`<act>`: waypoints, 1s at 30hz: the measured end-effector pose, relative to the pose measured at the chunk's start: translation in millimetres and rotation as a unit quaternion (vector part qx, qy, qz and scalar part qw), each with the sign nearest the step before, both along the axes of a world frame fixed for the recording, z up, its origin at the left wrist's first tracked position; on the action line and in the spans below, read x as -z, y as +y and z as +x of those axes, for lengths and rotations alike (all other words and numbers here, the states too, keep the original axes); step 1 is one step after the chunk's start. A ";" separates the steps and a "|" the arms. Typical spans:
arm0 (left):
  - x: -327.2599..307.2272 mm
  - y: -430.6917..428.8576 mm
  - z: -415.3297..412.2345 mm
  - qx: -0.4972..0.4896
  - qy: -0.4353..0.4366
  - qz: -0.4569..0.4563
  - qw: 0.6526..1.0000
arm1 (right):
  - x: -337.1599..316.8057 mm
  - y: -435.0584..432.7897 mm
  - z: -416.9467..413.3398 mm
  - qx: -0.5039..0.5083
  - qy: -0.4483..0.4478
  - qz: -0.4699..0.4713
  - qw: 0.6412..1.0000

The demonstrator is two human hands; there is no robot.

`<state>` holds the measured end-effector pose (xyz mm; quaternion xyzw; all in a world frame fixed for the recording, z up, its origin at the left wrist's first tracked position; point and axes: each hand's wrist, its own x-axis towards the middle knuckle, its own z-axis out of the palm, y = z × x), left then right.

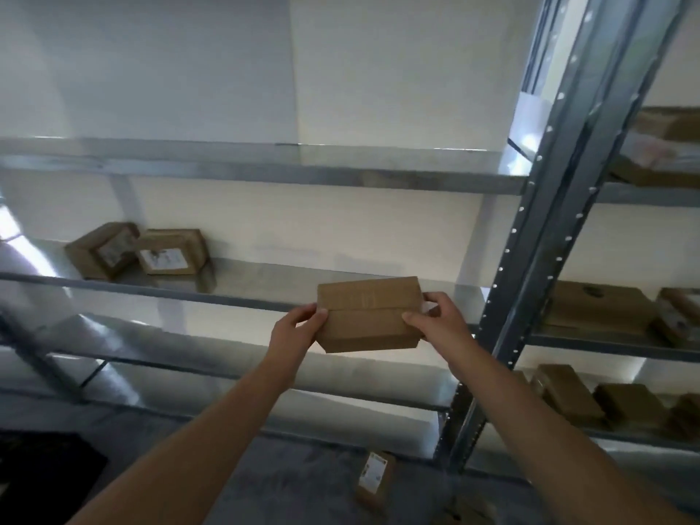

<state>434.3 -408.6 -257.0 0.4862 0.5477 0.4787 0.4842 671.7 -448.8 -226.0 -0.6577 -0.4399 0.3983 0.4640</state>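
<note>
Brown corrugated cardboard makes up the small flat rectangular box (367,316), which is held in the air at the front edge of the grey galvanised steel shelf (265,276). As far as the blurred view lets me judge, it is above the lip and not resting on it. The left hand (299,327) grips its left end with the thumb on the near face, and the right hand (435,320) grips the right end the same way.

The box looks light and stiff, with dry faces unlikely to slip. Holding it by the two short ends should keep it level, while squeezing the middle seam might dent the flaps. It is closed, so its contents are hidden.

The shelf carries two small labelled brown cardboard boxes (136,252) near its left end, well apart from the held one. Right of the perforated steel upright (530,236), several brown parcels (598,308) sit on further shelves. Another labelled carton (375,479) lies on the grey floor (295,486) below.
</note>
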 end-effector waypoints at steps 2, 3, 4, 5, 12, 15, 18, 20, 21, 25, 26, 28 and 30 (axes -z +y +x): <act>-4.4 -5.2 -17.3 -0.013 -0.020 0.005 1.000 | -14.1 4.1 -14.5 -0.021 -0.018 0.018 0.999; -5.8 -7.3 -24.8 -0.017 -0.024 0.006 1.000 | -19.5 6.4 -22.5 -0.031 -0.027 0.025 0.999; -5.4 -9.5 -29.1 -0.019 -0.024 0.004 1.000 | -22.3 7.8 -28.8 -0.039 -0.034 0.031 0.998; -5.9 -11.3 -36.9 -0.023 -0.023 0.005 0.999 | -25.7 10.3 -39.1 -0.044 -0.042 0.038 0.997; -11.4 -13.3 -119.2 -0.050 -0.006 0.038 0.998 | -28.6 32.4 -123.0 -0.047 -0.038 0.044 0.997; -12.0 -10.2 -170.0 -0.061 0.010 0.052 0.997 | -21.7 41.9 -182.0 -0.019 -0.009 0.025 0.999; -11.1 -8.5 -221.6 -0.065 0.019 0.047 0.997 | -16.4 51.7 -238.3 -0.011 -0.032 0.044 0.998; -13.8 -5.9 -260.4 -0.064 0.005 0.042 0.997 | -18.3 62.7 -273.4 -0.037 -0.039 0.050 0.997; -16.0 -5.4 -281.1 -0.067 -0.006 0.041 0.997 | -20.7 68.9 -292.0 -0.058 -0.034 0.040 0.997; -20.6 -16.1 -365.7 -0.096 -0.029 0.045 0.994 | -26.9 85.0 -375.7 -0.157 0.044 -0.024 0.986; -20.5 -19.8 -385.1 -0.104 -0.026 0.047 0.993 | -25.9 87.5 -397.3 -0.180 0.066 -0.029 0.981; -18.9 -25.4 -420.5 -0.122 -0.041 0.054 0.990 | -24.1 92.4 -439.6 -0.207 0.099 -0.019 0.973; -18.7 -29.3 -450.3 -0.151 -0.085 0.047 0.984 | -22.3 96.0 -477.0 -0.214 0.125 0.010 0.969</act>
